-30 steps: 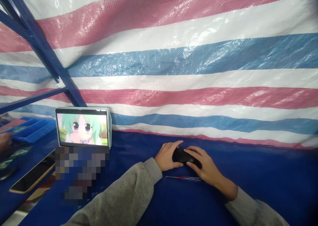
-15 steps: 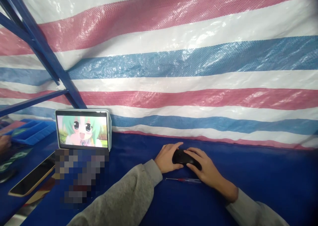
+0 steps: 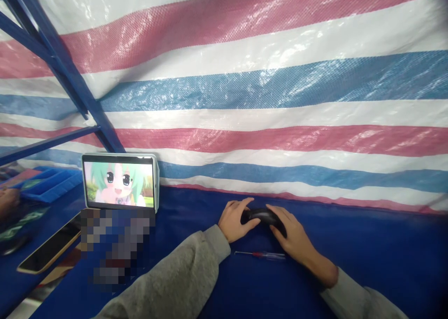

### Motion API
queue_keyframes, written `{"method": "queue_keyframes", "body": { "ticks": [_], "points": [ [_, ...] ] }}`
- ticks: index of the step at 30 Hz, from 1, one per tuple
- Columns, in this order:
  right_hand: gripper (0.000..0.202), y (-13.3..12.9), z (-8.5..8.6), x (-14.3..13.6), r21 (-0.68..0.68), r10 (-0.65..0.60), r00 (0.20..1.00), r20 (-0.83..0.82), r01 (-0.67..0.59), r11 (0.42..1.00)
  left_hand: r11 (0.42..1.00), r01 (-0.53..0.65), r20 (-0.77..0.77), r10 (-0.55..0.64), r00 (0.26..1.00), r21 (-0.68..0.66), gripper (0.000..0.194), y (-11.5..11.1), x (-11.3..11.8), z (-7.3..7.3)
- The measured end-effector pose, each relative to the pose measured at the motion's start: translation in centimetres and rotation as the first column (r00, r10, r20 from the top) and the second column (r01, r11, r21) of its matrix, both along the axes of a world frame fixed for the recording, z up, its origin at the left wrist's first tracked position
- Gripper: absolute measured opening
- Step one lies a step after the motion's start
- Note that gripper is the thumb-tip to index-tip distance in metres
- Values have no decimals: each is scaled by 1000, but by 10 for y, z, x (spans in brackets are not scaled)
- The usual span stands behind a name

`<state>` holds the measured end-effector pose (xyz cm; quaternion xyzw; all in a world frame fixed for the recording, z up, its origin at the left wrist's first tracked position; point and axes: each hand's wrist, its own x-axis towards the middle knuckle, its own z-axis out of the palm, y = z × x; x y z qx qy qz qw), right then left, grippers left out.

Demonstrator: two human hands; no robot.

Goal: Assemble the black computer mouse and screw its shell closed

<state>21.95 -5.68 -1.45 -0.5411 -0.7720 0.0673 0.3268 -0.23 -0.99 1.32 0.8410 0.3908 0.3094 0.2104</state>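
Note:
A black computer mouse (image 3: 263,216) is held between my two hands, just over or on the blue table. My left hand (image 3: 235,220) grips its left end, thumb in front and fingers behind. Around the right end curl the thumb and fingers of my right hand (image 3: 293,230). Whether the mouse touches the table I cannot tell. In front of it lies a small screwdriver (image 3: 261,255) with a clear and red handle at the right and its thin shaft pointing left.
A tablet (image 3: 119,183) playing a cartoon leans at the left, with a phone (image 3: 52,244) in front of it. Farther left are a blue tray (image 3: 52,188) and another person's hand (image 3: 9,202). A striped tarp (image 3: 262,90) hangs behind the table, beside a blue metal frame (image 3: 75,81).
My right hand has shifted slightly right, and the mouse appears a little tilted. The fingers of my left hand have moved slightly. The view has turned a little to the left.

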Motion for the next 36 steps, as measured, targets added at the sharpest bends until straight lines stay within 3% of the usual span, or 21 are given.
{"method": "queue_keyframes", "body": {
  "ticks": [4,9,13,15,17,19,21,24,27,31,36],
  "points": [
    [45,0,3,-1,-68,-115,992,-59,111,991,994,-4,27,1,1000,110,44,-1,1,0],
    [37,2,10,-4,-52,-126,992,-20,125,991,959,184,-85,-169,982,214,50,-2,0,-3],
    [33,-3,39,-4,68,-192,980,52,188,980,956,229,-117,-211,971,183,45,1,-1,-8],
    [29,-10,60,-6,-110,-105,978,180,126,986,962,219,-109,-203,973,163,45,2,-1,-8],
    [19,-19,77,-11,-329,78,951,300,26,944,965,216,-102,-202,974,150,45,2,0,-7],
    [19,-28,85,-18,-453,226,906,358,-44,891,968,210,-93,-199,976,140,42,2,0,-6],
    [19,-34,86,-24,-520,290,850,439,-23,854,972,199,-76,-190,979,129,38,0,0,-4],
    [14,-37,83,-28,-516,313,813,491,-18,856,976,184,-33,-181,983,121,35,-1,0,-1],
    [10,-32,94,-25,-471,276,861,427,-48,881,979,159,58,-167,984,127,33,-2,0,2],
    [14,-17,129,-23,-397,126,943,308,7,918,983,115,181,-140,974,141,33,-3,1,3],
    [19,-5,168,-28,-286,-19,974,227,86,954,981,94,249,-135,959,171,31,-3,2,3]
  ]
}}
